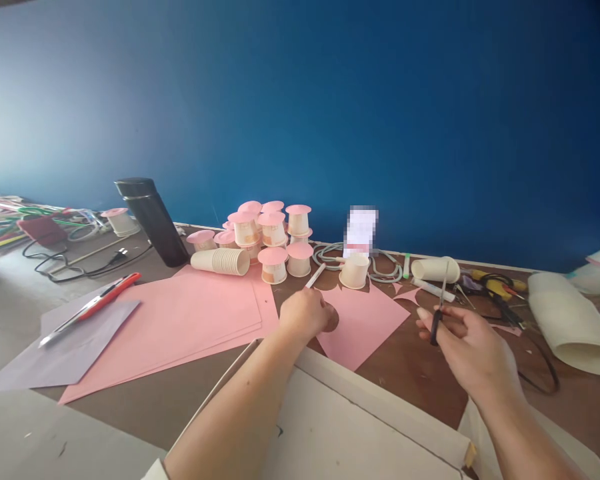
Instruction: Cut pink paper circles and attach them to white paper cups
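Left hand: curled (305, 315) over the left edge of a pink paper sheet; whether its fingers were clamped on anything, cannot tell (their tips faced away from the view).
Right hand: raised (473, 343) near the sheet's right corner, thumb and fingers clamped on the handles of black-handled scissors (435, 327), blades pointing up and away.
Cut sheet: pink paper sheet (365, 323) flat on the brown tabletop (405, 373), between the 2 hands, curved bites out of its far edge.
Offcuts: pink scraps (407, 295) just beyond that sheet's right side.
White pen: a slim white stick (315, 276), pen-like, showing just past the left knuckles; held or lying, cannot tell.
Lone cup: 1 paper cup (354, 273) upside down at the sheet's far edge, a lit phone (361, 230) (screen blurred out) behind it.
Topped cups: a cluster of inverted paper cups (273, 233) wearing pink discs, some stacked, near the blue wall (300, 100).
Nested cups: a sleeve of paper cups (220, 261) on its side, left of the cluster's front cups.
Left stock: larger pink sheets (190, 310) overlapping; lilac-grey paper (95, 353) partly over them, a red utility knife (93, 308) on top.
Flask: black, upright (153, 223), behind the papers.
Near edge: shallow cardboard box (390, 401) under the left forearm.
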`<control>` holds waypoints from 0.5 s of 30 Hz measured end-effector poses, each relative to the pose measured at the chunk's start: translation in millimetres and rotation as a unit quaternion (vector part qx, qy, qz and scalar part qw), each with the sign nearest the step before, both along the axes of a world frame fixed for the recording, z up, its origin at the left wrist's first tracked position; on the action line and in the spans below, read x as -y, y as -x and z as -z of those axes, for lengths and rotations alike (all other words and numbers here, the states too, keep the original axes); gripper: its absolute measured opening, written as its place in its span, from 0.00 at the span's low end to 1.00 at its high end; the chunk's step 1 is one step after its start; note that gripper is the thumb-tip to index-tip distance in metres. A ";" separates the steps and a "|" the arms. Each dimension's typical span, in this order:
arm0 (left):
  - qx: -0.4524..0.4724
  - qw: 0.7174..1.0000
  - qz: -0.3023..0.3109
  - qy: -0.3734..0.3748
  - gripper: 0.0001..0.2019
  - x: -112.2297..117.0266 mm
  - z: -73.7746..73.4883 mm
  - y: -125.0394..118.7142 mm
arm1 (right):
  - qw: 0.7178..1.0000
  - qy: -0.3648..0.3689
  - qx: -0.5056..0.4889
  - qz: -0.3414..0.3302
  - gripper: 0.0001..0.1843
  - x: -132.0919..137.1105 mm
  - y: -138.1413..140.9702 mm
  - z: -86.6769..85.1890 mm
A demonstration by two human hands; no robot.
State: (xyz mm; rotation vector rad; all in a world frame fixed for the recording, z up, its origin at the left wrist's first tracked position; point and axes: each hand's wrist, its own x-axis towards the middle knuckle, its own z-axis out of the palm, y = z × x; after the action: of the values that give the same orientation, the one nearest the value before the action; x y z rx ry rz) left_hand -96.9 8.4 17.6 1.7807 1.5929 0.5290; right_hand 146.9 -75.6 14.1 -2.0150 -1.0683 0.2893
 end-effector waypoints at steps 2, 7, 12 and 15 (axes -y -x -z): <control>-0.109 0.991 -0.035 -0.071 0.09 -7.3 1.0 4.6 | 0.998 0.033 0.052 -0.019 0.18 -0.4 -6.7 4.4; -0.191 0.975 -0.067 -0.097 0.14 -17.6 7.3 10.1 | 0.987 0.120 0.100 -0.035 0.16 -2.4 -28.9 21.1; -0.201 0.972 -0.081 -0.093 0.17 -18.1 7.1 8.2 | 0.987 0.133 0.083 -0.026 0.20 -2.4 -39.2 27.9; -0.203 0.968 -0.105 -0.101 0.16 -21.3 5.3 9.4 | 0.987 0.133 0.089 -0.011 0.20 -1.7 -42.9 28.2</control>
State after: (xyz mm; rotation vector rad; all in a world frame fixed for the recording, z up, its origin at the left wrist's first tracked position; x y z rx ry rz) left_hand -106.3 29.7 12.3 1.9741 2.0899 0.4552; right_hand 189.8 -73.9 -14.2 -2.3026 -1.2158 0.2791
